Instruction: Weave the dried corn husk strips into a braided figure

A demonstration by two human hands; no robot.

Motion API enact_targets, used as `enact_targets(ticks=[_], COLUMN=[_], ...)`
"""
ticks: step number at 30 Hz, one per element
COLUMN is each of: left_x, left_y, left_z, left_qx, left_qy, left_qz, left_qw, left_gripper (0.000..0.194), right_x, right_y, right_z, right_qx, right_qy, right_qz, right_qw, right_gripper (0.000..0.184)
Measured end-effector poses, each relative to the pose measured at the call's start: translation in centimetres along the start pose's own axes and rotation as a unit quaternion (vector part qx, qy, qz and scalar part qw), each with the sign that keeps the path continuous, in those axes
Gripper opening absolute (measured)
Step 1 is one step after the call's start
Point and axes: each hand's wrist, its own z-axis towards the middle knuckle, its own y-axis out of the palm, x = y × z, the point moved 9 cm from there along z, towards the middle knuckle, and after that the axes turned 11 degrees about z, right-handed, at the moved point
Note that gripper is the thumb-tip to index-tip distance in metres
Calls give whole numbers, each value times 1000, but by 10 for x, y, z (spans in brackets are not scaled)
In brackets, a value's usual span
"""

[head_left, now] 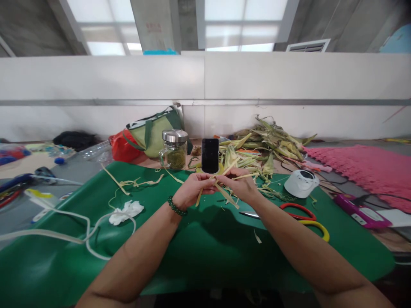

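Note:
Both my hands meet above the green mat (199,252), pinching thin pale straw strips (224,190) that cross between them. My left hand (192,189), with a dark bead bracelet on the wrist, is closed on one end of the strips. My right hand (240,185) is closed on the other side, fingers curled over them. A black phone (210,155) stands upright just behind my hands. Red and yellow scissors (300,214) lie on the mat under my right forearm.
A heap of dried corn husks (269,143) lies behind right. A lidded glass jar (174,149), a green bag (152,130), a white round device (301,183), a pink knitted piece (366,164), crumpled tissue (126,211) and white cord (64,233) surround the mat.

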Motion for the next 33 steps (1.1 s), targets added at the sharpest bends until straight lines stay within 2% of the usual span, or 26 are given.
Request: enact_targets(ticks=[6, 11, 15, 21, 27, 33], left_x=[4, 6, 5, 10, 11, 9], left_y=[-3, -5, -6, -6, -5, -2], left_z=[0, 0, 2, 0, -2, -3], left_qx=[13, 16, 18, 26, 33, 13], left_qy=[37, 47, 50, 62, 60, 43], left_qz=[34, 50, 49, 45, 31, 18], left_qw=[999, 998, 997, 997, 997, 999], left_gripper=[25, 27, 27, 29, 26, 24], right_x=[-1, -5, -20, -34, -33, -30], right_y=[-1, 0, -6, 11, 6, 6], right_z=[-1, 2, 2, -11, -8, -6], right_qx=[7, -93, -117, -166, -138, -147], right_qy=[-2, 40, 1, -66, -67, -58], right_qz=[-2, 106, 142, 97, 121, 86], right_qw=[1000, 989, 983, 979, 981, 984], right_gripper=[20, 21, 17, 11, 17, 21])
